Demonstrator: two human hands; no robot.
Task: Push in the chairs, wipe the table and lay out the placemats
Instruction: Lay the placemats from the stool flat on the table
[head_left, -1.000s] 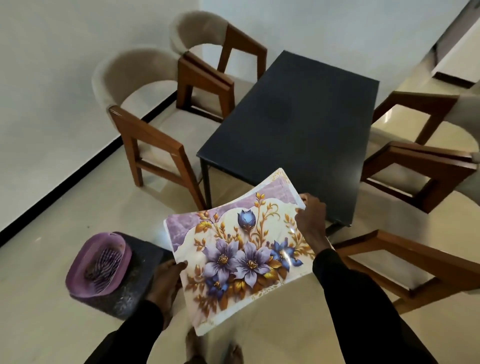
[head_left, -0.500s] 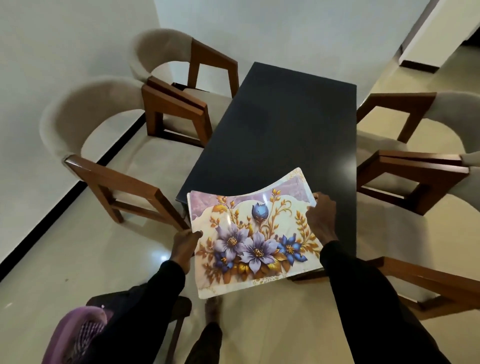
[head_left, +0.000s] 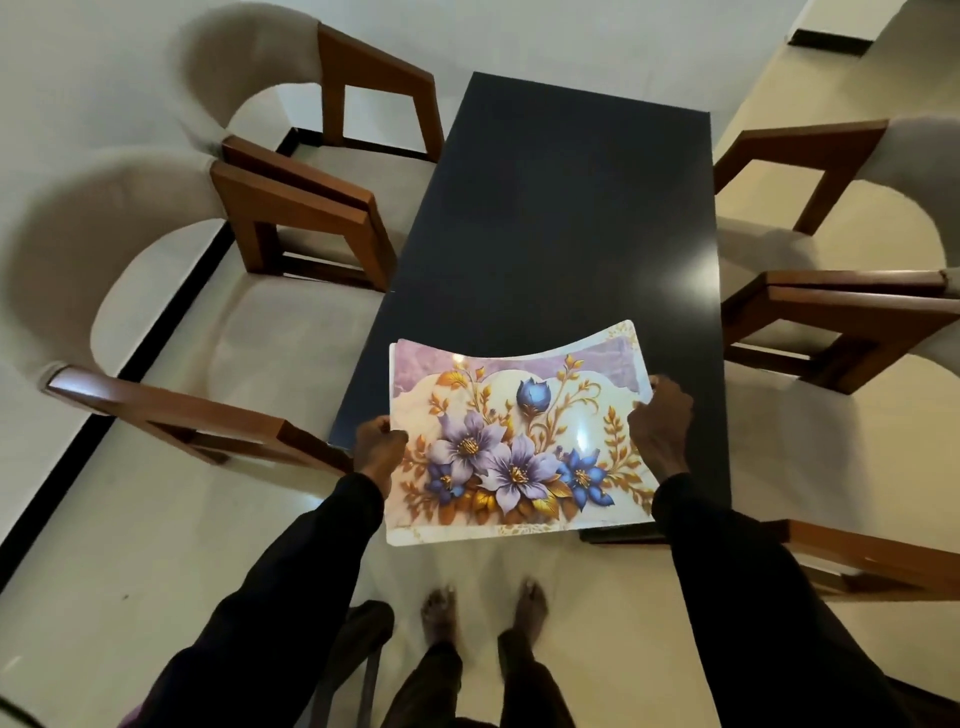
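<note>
A stack of glossy floral placemats (head_left: 519, 441), purple and blue flowers on cream, hangs bowed over the near end of the dark rectangular table (head_left: 561, 208). My left hand (head_left: 379, 447) grips its left edge and my right hand (head_left: 660, 426) grips its right edge. A second mat's corner peeks out at the stack's top left. Two beige chairs with wooden arms stand on the left, the near one (head_left: 171, 332) and the far one (head_left: 332, 104). Two more stand on the right, near (head_left: 852, 332) and far (head_left: 831, 171). All sit pulled back from the table.
A wooden chair arm (head_left: 872, 561) juts in at the lower right, close to my right sleeve. My bare feet (head_left: 483, 608) stand on the pale tiled floor at the table's near end. A dark stool's edge (head_left: 363, 623) shows beside my left leg. White walls bound the left and far sides.
I have stepped to the table's near end and the mats have moved forward over it. The purple basket and most of the stool have dropped out of view. Both hands keep their hold.
</note>
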